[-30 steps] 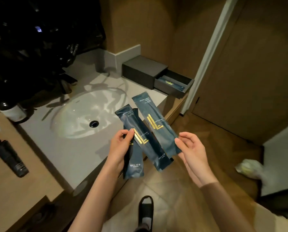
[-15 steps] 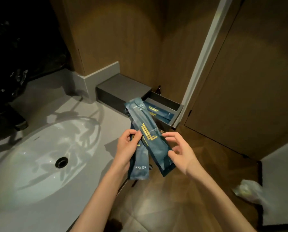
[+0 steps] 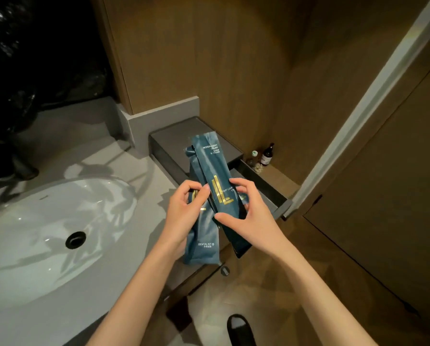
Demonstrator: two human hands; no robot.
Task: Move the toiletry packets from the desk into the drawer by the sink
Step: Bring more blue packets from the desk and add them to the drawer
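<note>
- Packets (image 3: 215, 176): two dark-blue sachets held in the air between both hands, over the front edge of the surface (image 3: 139, 245); none in the drawer (image 3: 269, 193) from this pair yet.
- Left hand (image 3: 184, 211): thumb and fingers pinch the rear packet (image 3: 201, 250) about mid-length.
- Right hand (image 3: 251, 211): thumb on the face, fingers curled round the right edge of the front packet (image 3: 212, 156). It looks like that one is being peeled off the stack.
- Key relation: the drawer is open, just behind and right of the packets, past the right hand, so the right hand is nearer.
- Axis: both packets run near-upright in view, tops away from the person. The drawer's long axis runs from the grey box (image 3: 174, 138) toward the lower right, so the front packet likely needs a clockwise turn to lie in it.
- Drawer contents are mostly hidden by the hand and packets.
- Text, front: "MODERN LIGHT LUXURY" at the top, gold L logo, "LIGHT LUXU…" beside it.
- Text, rear: "DENTAL KIT" near the bottom; the small line under it is unreadable.
</note>
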